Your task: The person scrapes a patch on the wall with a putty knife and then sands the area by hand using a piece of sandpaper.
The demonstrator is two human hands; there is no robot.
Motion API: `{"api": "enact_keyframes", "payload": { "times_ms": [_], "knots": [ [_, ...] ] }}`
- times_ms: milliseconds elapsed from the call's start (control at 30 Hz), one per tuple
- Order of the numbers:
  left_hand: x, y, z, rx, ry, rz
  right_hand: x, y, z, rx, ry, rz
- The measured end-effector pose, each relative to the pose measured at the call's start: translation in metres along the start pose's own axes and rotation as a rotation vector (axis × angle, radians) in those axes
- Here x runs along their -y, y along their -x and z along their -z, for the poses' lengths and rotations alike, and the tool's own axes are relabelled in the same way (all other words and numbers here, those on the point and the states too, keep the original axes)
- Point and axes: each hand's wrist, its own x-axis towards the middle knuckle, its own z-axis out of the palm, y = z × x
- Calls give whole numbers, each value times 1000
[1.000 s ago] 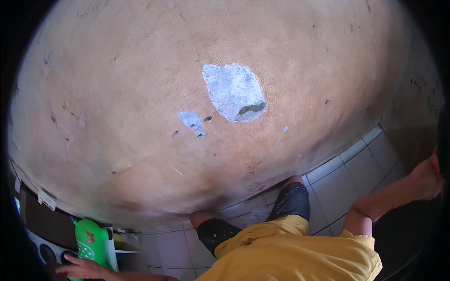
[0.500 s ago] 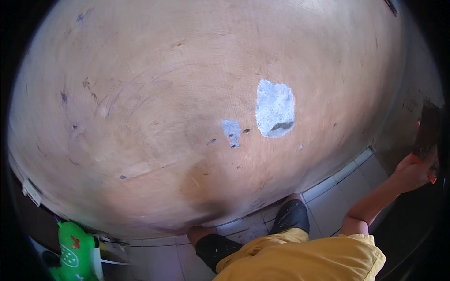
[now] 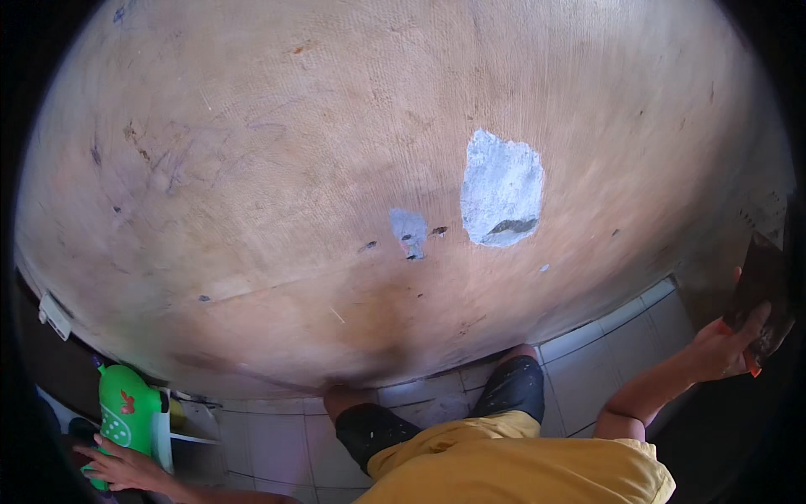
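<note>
My right hand [image 3: 724,349] is gripping a dark flat tool [image 3: 760,273] – its long axis is standing roughly upright beyond my fingers, well right of the pale patch [image 3: 502,189] on the wall [image 3: 353,151]. My left hand [image 3: 126,464] is lying farther off, fingers splaying loosely over a green object [image 3: 126,399] – contact I'm not telling surely. My right forearm [image 3: 659,393] is slanting outward.

A yellow short-sleeved shirt [image 3: 520,466] is worn with dark shorts [image 3: 509,391] speckled with white.

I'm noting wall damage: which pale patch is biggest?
The pale patch with the grey lower band; the left patch and the fleck below right are far smaller.
</note>
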Motion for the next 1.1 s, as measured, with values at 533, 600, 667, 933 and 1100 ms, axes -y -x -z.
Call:
{"api": "enact_keyframes", "payload": {
  "times_ms": [533,600,667,933,1100],
  "knots": [
    [-47,76,37,860,544,119,-1,104,-23,302,-213,-564],
    [-66,109,43,989,708,100,47,121,-51,561,-419,-741],
    [-99,143,57,1025,922,136,76,127,-65,901,-450,-754],
    [-181,189,98,1499,1170,71,117,154,-102,1407,-532,-631],
    [-213,213,89,1530,1322,-50,129,143,-119,1366,-544,-672]
  ]
}}
